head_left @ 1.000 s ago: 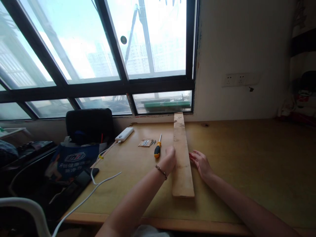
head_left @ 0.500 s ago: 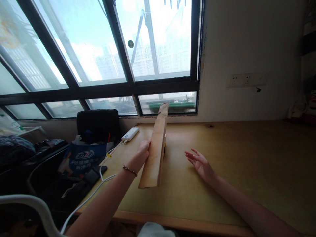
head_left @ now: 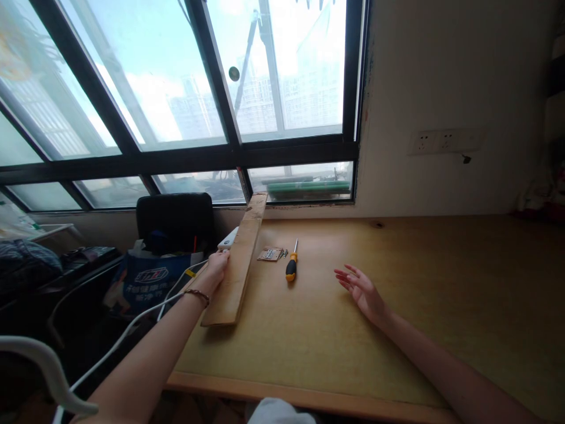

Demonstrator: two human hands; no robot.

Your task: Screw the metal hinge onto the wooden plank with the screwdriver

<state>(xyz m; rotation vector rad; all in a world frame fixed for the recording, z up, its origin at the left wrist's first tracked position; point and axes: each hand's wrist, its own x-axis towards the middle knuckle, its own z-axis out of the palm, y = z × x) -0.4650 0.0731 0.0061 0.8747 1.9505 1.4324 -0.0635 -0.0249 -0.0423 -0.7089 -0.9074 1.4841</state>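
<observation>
Left hand [head_left: 217,266] grips the left edge of the wooden plank [head_left: 236,265], fingers curled over it, near the plank's middle. Plank lies long-wise along the left side of the desk [head_left: 397,306], far end at the window sill, near end short of the front edge; whether it rests fully flat I cannot tell. A white power bank [head_left: 228,238] sits partly hidden behind it, its cable [head_left: 145,312] trailing off the desk.

To set it down well, judging from here: lower the near end last, keep it off the cable and power bank, and let go only once it lies steady.

Right of the plank: small hinge packet [head_left: 271,254], then a yellow-handled screwdriver [head_left: 291,268]. Right hand [head_left: 359,290] is open, palm half up, holding nothing, hovering just above the desk.

Half a second ago the plank was tilted up on edge mid-desk, hiding the screwdriver; now it sits further left and lower.
</observation>
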